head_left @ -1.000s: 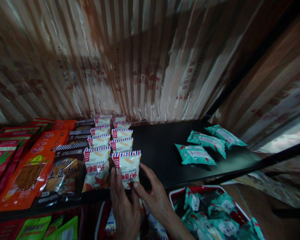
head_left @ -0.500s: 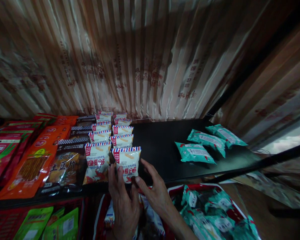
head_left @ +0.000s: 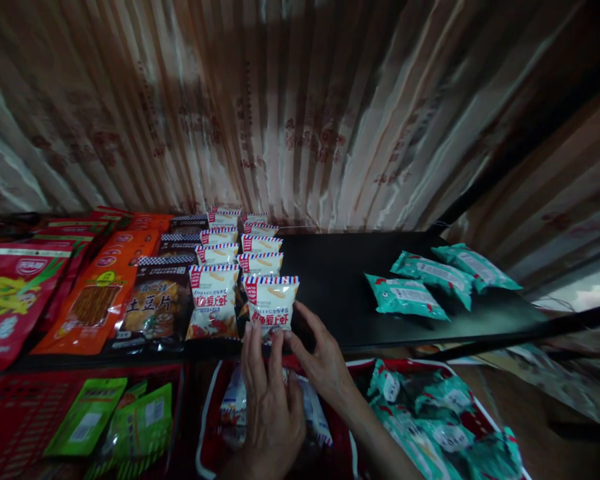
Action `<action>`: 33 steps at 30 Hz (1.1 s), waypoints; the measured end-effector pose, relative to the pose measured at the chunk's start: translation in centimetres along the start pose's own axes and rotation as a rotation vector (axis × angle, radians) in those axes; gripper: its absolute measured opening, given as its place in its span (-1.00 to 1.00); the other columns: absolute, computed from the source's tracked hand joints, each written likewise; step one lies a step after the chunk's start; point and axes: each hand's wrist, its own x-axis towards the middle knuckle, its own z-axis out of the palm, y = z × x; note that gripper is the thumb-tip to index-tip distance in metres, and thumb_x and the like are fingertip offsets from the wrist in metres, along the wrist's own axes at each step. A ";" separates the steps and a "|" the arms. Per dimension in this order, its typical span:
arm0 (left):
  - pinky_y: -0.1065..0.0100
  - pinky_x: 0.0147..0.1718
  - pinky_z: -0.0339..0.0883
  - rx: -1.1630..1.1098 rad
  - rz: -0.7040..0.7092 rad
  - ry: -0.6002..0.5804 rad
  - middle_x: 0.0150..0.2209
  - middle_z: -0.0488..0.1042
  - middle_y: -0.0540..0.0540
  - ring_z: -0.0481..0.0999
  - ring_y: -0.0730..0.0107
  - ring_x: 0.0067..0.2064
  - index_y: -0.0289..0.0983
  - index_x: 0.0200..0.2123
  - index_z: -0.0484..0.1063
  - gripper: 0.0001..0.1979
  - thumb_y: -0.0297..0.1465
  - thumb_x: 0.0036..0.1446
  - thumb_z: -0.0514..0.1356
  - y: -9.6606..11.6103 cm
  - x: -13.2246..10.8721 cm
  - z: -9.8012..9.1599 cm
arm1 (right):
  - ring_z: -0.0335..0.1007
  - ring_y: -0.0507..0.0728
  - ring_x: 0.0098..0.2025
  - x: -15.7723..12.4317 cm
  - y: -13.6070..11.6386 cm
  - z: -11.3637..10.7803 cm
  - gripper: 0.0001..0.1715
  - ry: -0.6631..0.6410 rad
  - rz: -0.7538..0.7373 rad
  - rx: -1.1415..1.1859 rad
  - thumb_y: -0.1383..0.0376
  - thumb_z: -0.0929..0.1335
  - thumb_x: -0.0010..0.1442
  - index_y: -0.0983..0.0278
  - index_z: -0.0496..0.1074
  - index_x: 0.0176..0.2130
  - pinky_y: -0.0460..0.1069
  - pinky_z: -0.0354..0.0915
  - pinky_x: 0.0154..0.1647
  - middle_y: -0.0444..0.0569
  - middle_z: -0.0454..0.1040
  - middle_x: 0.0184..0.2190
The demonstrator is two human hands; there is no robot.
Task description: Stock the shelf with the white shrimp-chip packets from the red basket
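A white snack bag (head_left: 271,301) with a red-and-blue striped top edge stands upright at the front of the black shelf. My left hand (head_left: 273,407) reaches up from below, its outstretched fingertips touching the lower front of this bag. At the bag's right edge is my right hand (head_left: 325,363), its thumb at the lower corner and its forefinger along the side; the other fingers are partly hidden. Matching bags stand in a line behind it, and another white bag (head_left: 213,303) heads the row just to the left.
Dark potato-chip packs (head_left: 153,300), orange packs (head_left: 87,307) and pink packs (head_left: 23,293) fill the shelf's left. Several teal packets (head_left: 405,297) lie at right on the black shelf (head_left: 325,267). Below stand red baskets with green packs (head_left: 87,413), white bags and teal packets (head_left: 445,437).
The view has shifted, so the shelf sits slightly higher and farther right. Both hands stay at the same front bag, the left fingertips now lower on its face.
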 end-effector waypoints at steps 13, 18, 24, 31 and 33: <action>-0.09 0.21 -0.02 -0.006 -0.007 -0.025 0.37 -0.30 -0.19 -0.27 0.04 0.36 -0.22 0.29 -0.09 -0.33 -0.60 0.12 0.00 -0.5 -0.2 -0.1 | 0.29 0.23 0.15 0.0 0.4 1.0 -0.42 -0.025 -0.020 -0.013 0.11 0.30 0.17 0.25 0.28 0.14 0.15 0.25 0.15 0.09 0.37 0.11; -0.08 0.20 0.02 0.004 -0.028 -0.044 0.37 -0.31 -0.22 -0.25 0.06 0.36 -0.23 0.30 -0.14 -0.30 -0.61 0.11 -0.01 -0.6 -0.1 0.1 | 0.28 0.22 0.15 0.0 0.5 1.2 -0.47 -0.026 -0.036 -0.005 0.13 0.30 0.19 0.23 0.29 0.12 0.15 0.24 0.16 0.07 0.37 0.11; -0.10 0.19 0.02 0.002 -0.027 -0.007 0.36 -0.26 -0.23 -0.23 0.06 0.36 -0.22 0.30 -0.13 -0.33 -0.57 0.13 -0.01 -0.8 0.0 0.4 | 0.29 0.23 0.15 0.3 0.5 1.2 -0.48 -0.018 -0.035 -0.031 0.13 0.29 0.19 0.24 0.30 0.11 0.16 0.24 0.16 0.07 0.38 0.10; -0.09 0.19 0.01 0.008 -0.039 -0.013 0.36 -0.25 -0.24 -0.25 0.06 0.36 -0.24 0.29 -0.10 -0.34 -0.58 0.12 -0.01 -0.7 0.1 0.2 | 0.31 0.25 0.12 0.4 0.5 1.3 -0.47 -0.005 -0.032 -0.043 0.13 0.29 0.18 0.22 0.32 0.11 0.16 0.27 0.13 0.06 0.41 0.08; -0.08 0.19 0.01 0.009 -0.037 -0.016 0.36 -0.26 -0.24 -0.25 0.06 0.36 -0.24 0.29 -0.12 -0.34 -0.58 0.13 -0.01 -0.7 0.1 0.2 | 0.31 0.25 0.13 0.4 0.4 1.2 -0.46 -0.006 -0.033 -0.042 0.12 0.30 0.17 0.24 0.32 0.11 0.16 0.27 0.13 0.08 0.40 0.08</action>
